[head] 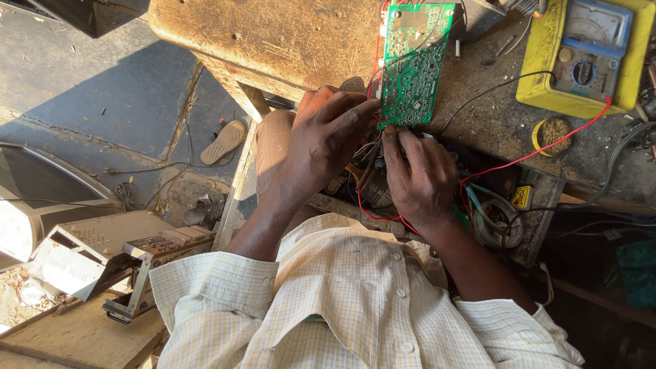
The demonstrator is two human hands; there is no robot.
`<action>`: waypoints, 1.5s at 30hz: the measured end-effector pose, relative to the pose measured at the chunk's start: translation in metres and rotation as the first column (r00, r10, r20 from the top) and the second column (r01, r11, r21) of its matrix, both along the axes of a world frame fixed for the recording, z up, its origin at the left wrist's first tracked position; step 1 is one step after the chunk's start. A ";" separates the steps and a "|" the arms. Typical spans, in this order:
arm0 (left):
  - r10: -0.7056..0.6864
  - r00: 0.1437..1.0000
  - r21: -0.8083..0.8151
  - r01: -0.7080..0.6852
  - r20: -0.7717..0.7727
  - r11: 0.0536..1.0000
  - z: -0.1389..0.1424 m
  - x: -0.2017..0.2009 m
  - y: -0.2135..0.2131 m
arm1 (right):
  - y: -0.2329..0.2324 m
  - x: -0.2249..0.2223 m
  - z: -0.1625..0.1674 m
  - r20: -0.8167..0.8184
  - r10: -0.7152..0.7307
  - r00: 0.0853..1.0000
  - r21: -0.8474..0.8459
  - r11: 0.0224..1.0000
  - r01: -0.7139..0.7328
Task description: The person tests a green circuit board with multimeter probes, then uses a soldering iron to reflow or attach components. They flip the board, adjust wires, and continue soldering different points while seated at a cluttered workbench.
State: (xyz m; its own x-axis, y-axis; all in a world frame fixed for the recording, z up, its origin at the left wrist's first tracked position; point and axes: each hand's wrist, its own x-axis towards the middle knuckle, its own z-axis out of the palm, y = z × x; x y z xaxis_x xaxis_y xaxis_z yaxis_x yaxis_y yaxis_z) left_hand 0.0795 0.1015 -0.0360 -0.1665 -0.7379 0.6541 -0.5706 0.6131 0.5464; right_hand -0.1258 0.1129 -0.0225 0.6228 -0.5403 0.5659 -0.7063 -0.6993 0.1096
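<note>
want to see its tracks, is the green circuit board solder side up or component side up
Solder side up: the green circuit board shows pale solder traces and dots, no components visible.

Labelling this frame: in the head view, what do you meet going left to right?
Grey casing → sandal → left hand → right hand → wire coil → yellow meter.

A green circuit board speckled with silvery solder dots and white markings is seen, with red wires and black wires trailed beside it. A yellow meter with a blue-grey face is set on the brown, grime-darkened counter, and a small yellow tin of brownish paste is seen near it. A pale yellow shirt checked with fine blue lines is worn, and a tan sandal is seen on the grey floor.
</note>
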 end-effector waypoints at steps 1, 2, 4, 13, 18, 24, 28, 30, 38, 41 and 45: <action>0.005 1.000 0.014 -0.005 0.005 1.000 0.000 0.000 0.000 | 0.000 0.000 0.000 0.007 0.002 1.000 0.000 1.000 -0.002; 0.011 1.000 0.026 -0.011 0.009 1.000 0.000 -0.001 0.000 | 0.000 0.001 0.000 0.013 0.004 1.000 -0.002 1.000 -0.004; 0.019 1.000 0.043 -0.019 0.002 0.999 -0.001 -0.002 0.000 | 0.001 0.001 0.001 0.015 -0.008 1.000 0.002 1.000 0.008; -0.004 0.965 0.270 0.078 -0.262 0.960 0.003 -0.011 0.005 | 0.009 0.000 0.006 0.148 -0.023 0.989 0.089 0.996 0.010; 0.164 0.986 0.044 -0.165 0.027 0.985 0.015 -0.014 0.007 | 0.017 -0.016 0.005 0.201 -0.043 0.979 0.109 0.994 0.021; 0.202 0.966 0.043 -0.212 0.161 0.976 0.023 -0.019 0.015 | 0.031 -0.051 -0.005 0.279 -0.189 0.941 0.114 0.980 0.163; 0.299 0.926 -0.044 -0.297 0.231 0.954 0.024 -0.022 0.020 | 0.038 -0.083 -0.010 0.325 -0.310 0.893 0.146 0.950 0.277; 0.322 0.910 -0.050 -0.320 0.260 0.946 0.025 -0.024 0.025 | 0.044 -0.095 -0.013 0.354 -0.359 0.863 0.162 0.933 0.322; 0.273 0.893 0.011 -0.297 0.356 0.955 0.025 -0.028 0.029 | 0.066 -0.122 -0.029 0.343 -0.439 0.830 0.165 0.898 0.407; 0.253 0.920 0.041 -0.278 0.299 0.960 0.021 -0.028 0.028 | 0.070 -0.133 -0.033 0.321 -0.475 0.820 0.124 0.879 0.460; 0.221 0.936 0.075 -0.250 0.276 0.965 0.015 -0.033 0.031 | 0.076 -0.147 -0.033 0.345 -0.547 0.763 0.199 0.837 0.510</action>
State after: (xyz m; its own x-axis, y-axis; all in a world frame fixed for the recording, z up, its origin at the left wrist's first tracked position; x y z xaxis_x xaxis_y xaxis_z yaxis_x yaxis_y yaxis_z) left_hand 0.0463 0.1324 -0.0207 -0.1343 -0.8400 0.5256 -0.8234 0.3897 0.4124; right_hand -0.2727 0.1892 -0.0556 -0.0250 -0.7793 0.6262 -0.9390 -0.1967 -0.2822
